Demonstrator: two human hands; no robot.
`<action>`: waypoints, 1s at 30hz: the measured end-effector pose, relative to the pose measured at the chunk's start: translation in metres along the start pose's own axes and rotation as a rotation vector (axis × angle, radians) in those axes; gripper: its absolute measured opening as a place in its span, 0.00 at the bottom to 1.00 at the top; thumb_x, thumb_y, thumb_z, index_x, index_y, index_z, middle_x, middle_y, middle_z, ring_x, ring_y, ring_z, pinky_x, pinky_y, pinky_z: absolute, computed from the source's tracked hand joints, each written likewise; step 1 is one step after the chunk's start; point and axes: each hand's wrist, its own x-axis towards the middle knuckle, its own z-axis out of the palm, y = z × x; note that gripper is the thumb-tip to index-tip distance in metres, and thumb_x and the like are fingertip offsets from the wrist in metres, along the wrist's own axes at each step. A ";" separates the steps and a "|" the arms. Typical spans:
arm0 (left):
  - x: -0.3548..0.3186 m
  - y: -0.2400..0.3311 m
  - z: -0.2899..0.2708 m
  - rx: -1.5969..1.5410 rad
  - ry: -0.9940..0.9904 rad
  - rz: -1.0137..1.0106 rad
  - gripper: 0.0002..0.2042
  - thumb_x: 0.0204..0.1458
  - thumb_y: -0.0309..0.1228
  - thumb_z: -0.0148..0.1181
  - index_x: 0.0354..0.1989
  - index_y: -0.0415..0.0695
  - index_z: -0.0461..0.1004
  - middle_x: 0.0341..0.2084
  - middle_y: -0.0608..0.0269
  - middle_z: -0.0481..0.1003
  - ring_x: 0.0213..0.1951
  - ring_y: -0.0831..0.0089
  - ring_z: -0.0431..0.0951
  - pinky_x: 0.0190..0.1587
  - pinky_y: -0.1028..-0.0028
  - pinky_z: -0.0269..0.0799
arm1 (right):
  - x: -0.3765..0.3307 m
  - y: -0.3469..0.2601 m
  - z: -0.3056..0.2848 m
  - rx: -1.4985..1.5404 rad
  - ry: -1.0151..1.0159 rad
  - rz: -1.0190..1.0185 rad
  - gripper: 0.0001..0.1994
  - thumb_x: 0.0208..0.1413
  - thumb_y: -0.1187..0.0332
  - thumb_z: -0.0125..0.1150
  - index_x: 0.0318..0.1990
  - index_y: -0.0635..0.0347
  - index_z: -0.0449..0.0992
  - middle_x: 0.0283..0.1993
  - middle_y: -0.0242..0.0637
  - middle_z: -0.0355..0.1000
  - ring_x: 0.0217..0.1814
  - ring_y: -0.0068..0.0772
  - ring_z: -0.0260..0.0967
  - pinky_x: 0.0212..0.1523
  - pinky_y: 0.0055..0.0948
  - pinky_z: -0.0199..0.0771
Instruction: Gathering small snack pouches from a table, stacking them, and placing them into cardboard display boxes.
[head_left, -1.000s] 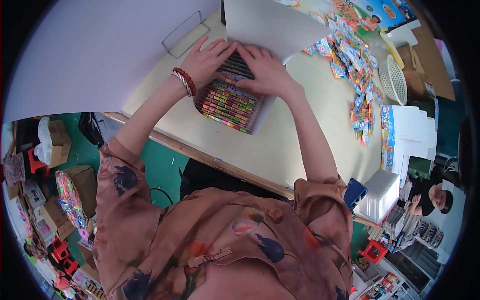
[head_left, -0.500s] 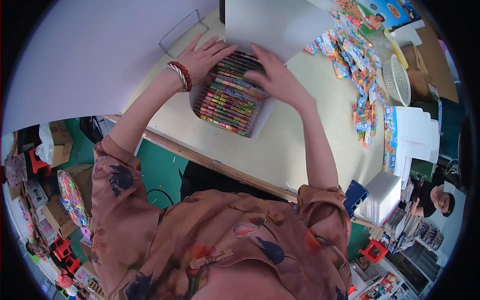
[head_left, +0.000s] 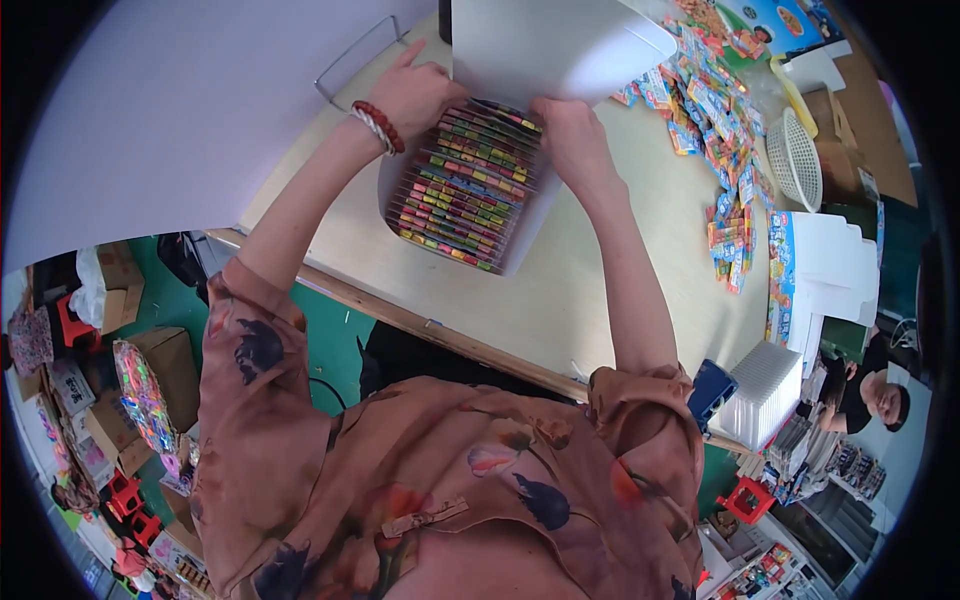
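Resting at the far left corner of the open white box [head_left: 518, 240], my left hand [head_left: 425, 92] has one finger stretched up and away while the others bend in toward the edge; my right hand [head_left: 576, 140] sits at the far right corner, its fingers curled inward; the tips are partly hidden on both, so I cannot tell whether either one pinches the card or only touches it; the box lies on the pale table [head_left: 630, 280] between my forearms, packed with colourful sticks [head_left: 460, 205] in close rows; its white lid [head_left: 550, 45] stands raised behind my hands; a red beaded bracelet [head_left: 364, 110] and a pale twisted one circle my left wrist; a wire stand [head_left: 345, 60] is near that hand; to my right lie a heap of bright packets [head_left: 715, 125], a white perforated basket [head_left: 792, 160] and, lower, a stack of clear trays [head_left: 762, 395].
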 end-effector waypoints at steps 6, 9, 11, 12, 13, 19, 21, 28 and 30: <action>-0.003 -0.006 0.015 0.086 0.074 0.046 0.13 0.53 0.30 0.47 0.44 0.57 0.76 0.36 0.64 0.77 0.50 0.69 0.72 0.69 0.59 0.42 | 0.006 0.004 0.004 -0.029 -0.151 0.044 0.09 0.49 0.76 0.54 0.37 0.63 0.77 0.36 0.52 0.73 0.42 0.54 0.71 0.43 0.44 0.72; -0.011 -0.002 0.011 0.076 0.253 0.111 0.15 0.52 0.33 0.52 0.49 0.55 0.73 0.41 0.65 0.74 0.54 0.69 0.69 0.67 0.60 0.45 | -0.001 0.000 0.003 -0.002 -0.134 0.041 0.10 0.52 0.74 0.54 0.42 0.61 0.75 0.39 0.48 0.74 0.44 0.51 0.71 0.44 0.43 0.72; -0.023 0.004 -0.005 0.083 0.340 0.132 0.22 0.48 0.36 0.59 0.53 0.50 0.69 0.46 0.65 0.69 0.52 0.71 0.67 0.59 0.65 0.56 | -0.013 -0.006 0.001 0.023 -0.067 0.017 0.10 0.54 0.72 0.54 0.44 0.60 0.75 0.40 0.45 0.73 0.44 0.49 0.71 0.44 0.42 0.72; -0.027 0.003 -0.008 0.082 0.336 0.130 0.22 0.48 0.36 0.59 0.53 0.50 0.69 0.46 0.65 0.69 0.52 0.71 0.67 0.59 0.65 0.56 | -0.019 -0.009 -0.001 0.011 0.047 -0.081 0.10 0.53 0.73 0.55 0.43 0.59 0.75 0.41 0.42 0.72 0.46 0.45 0.70 0.45 0.40 0.71; -0.031 0.002 -0.009 0.095 0.285 0.149 0.21 0.49 0.35 0.58 0.53 0.48 0.69 0.43 0.65 0.70 0.50 0.71 0.68 0.56 0.67 0.58 | -0.023 -0.010 -0.002 0.000 0.161 -0.178 0.11 0.51 0.73 0.56 0.43 0.58 0.74 0.42 0.39 0.71 0.48 0.40 0.69 0.45 0.38 0.70; -0.024 0.021 -0.003 0.294 -0.129 0.043 0.22 0.52 0.29 0.50 0.57 0.43 0.66 0.42 0.63 0.72 0.48 0.71 0.69 0.56 0.70 0.58 | -0.026 -0.006 -0.013 -0.059 0.132 -0.085 0.12 0.51 0.72 0.59 0.44 0.57 0.76 0.41 0.35 0.71 0.48 0.35 0.67 0.45 0.36 0.64; -0.018 0.020 -0.001 0.243 -0.292 0.007 0.21 0.52 0.28 0.48 0.57 0.42 0.66 0.42 0.63 0.72 0.48 0.71 0.69 0.56 0.69 0.58 | -0.029 -0.002 -0.009 -0.051 0.128 -0.074 0.12 0.51 0.71 0.59 0.44 0.57 0.76 0.40 0.35 0.71 0.49 0.35 0.67 0.45 0.37 0.64; -0.015 0.011 0.016 0.241 -0.152 0.026 0.21 0.52 0.25 0.47 0.57 0.46 0.66 0.48 0.66 0.69 0.55 0.73 0.65 0.61 0.59 0.52 | -0.038 -0.003 0.001 -0.125 -0.094 -0.002 0.12 0.52 0.69 0.58 0.44 0.58 0.76 0.39 0.37 0.72 0.48 0.40 0.67 0.48 0.38 0.61; -0.019 0.009 0.012 0.185 -0.068 0.056 0.23 0.51 0.25 0.50 0.58 0.50 0.66 0.50 0.66 0.67 0.55 0.72 0.65 0.61 0.60 0.52 | -0.041 -0.011 -0.007 -0.115 0.002 -0.040 0.10 0.52 0.68 0.58 0.42 0.57 0.77 0.38 0.35 0.72 0.47 0.37 0.67 0.46 0.37 0.62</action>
